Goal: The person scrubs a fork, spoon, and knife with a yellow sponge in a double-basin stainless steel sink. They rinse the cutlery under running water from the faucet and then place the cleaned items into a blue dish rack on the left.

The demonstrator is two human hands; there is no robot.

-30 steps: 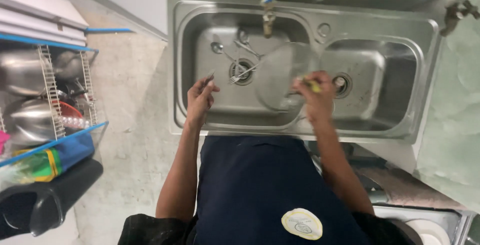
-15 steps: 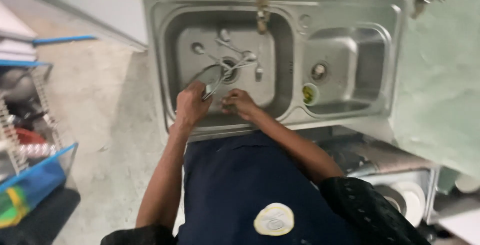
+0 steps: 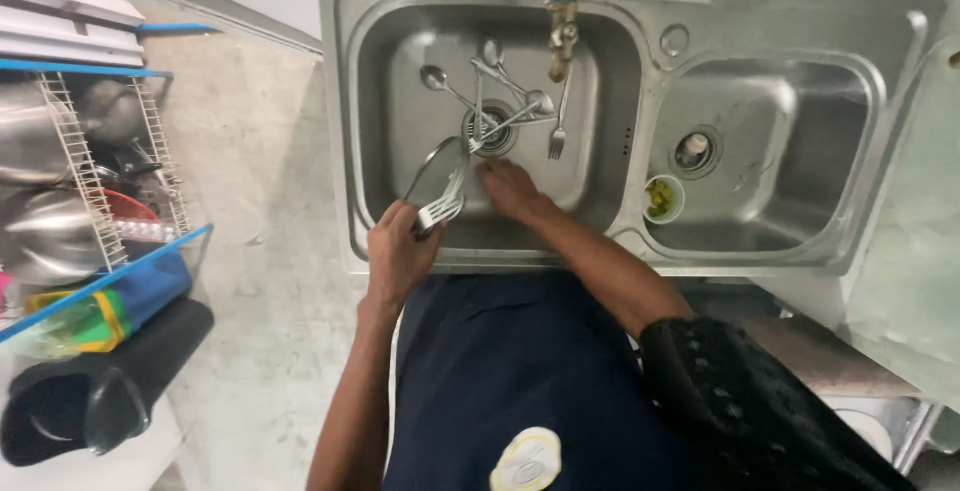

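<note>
Spanning the top of the view, a steel double sink (image 3: 640, 251) is set into a pale stone surface (image 3: 260, 201), with a brass tap (image 3: 560, 26) over the left basin and a wire dish rack (image 3: 90, 181) of steel vessels standing well apart at the left. Loose spoons (image 3: 450, 91) and a fork (image 3: 558, 136) lie fanned around the left drain. A small cup of yellow-green scrubber (image 3: 661, 199) sits in the right basin. At the near rim, the left hand (image 3: 400, 251) is closed around the handles of a bunch of cutlery (image 3: 440, 186), a fork and a broad rounded piece. The right hand (image 3: 510, 189) lies flat on the basin floor beside it; whether it grasps anything I cannot tell. The cutlery looks polished, thin and grey. It is probably light, stiff and slippery when wet, best gripped low on the handles.
</note>
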